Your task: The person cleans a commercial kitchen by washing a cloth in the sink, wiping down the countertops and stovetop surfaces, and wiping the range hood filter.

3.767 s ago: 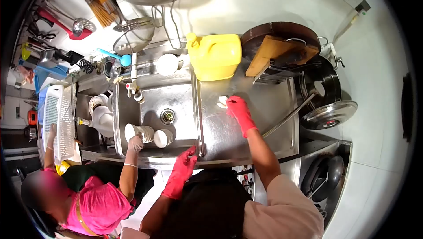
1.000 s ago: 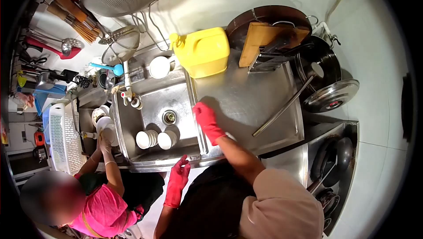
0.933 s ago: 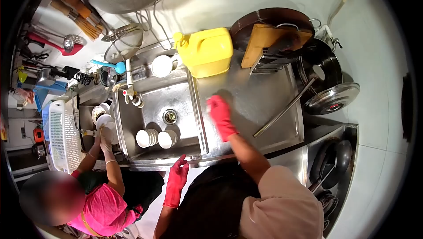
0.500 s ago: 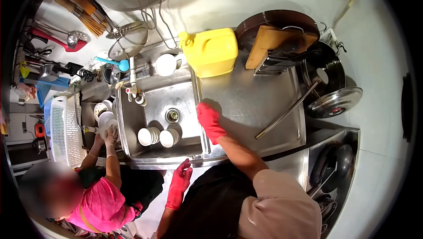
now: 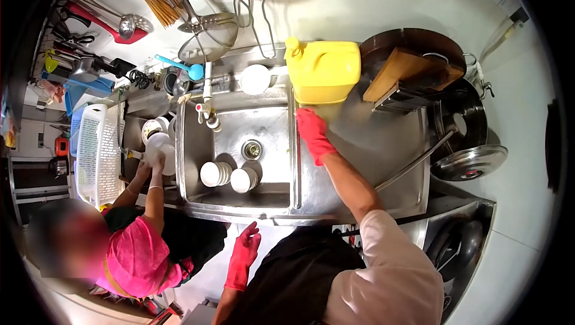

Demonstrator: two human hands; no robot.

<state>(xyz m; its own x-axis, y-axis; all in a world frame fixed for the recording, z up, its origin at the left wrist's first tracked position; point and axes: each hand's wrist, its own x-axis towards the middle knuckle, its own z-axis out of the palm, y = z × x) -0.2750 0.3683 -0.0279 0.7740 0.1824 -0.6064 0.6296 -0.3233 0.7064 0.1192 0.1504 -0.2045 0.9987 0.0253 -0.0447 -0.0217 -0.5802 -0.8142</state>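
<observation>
My right hand (image 5: 313, 135), in a red rubber glove, lies palm down on the steel ledge beside the sink basin (image 5: 230, 127), just below a yellow jug (image 5: 326, 72). Its fingers look stretched out along the ledge; anything under the palm is hidden. My left hand (image 5: 244, 252), gloved the same way, hangs in front of the counter edge with fingers apart and nothing in it. Two short stacks of small white bowls (image 5: 244, 179) lie tipped over in the basin near the drain (image 5: 251, 149). A white round dish (image 5: 256, 79) sits on the back ledge.
At the left, a co-worker's hands (image 5: 150, 164) handle white dishes by a white plastic basket (image 5: 99, 154). A faucet (image 5: 208, 112) reaches over the basin. To the right are a cutting board (image 5: 389, 73), a metal rod (image 5: 413, 163) and a pot lid (image 5: 470, 162). Utensils hang above.
My right hand has slid along the ledge away from me, closer to the yellow jug. My left hand stays low by the counter front. The whole view has shifted a little.
</observation>
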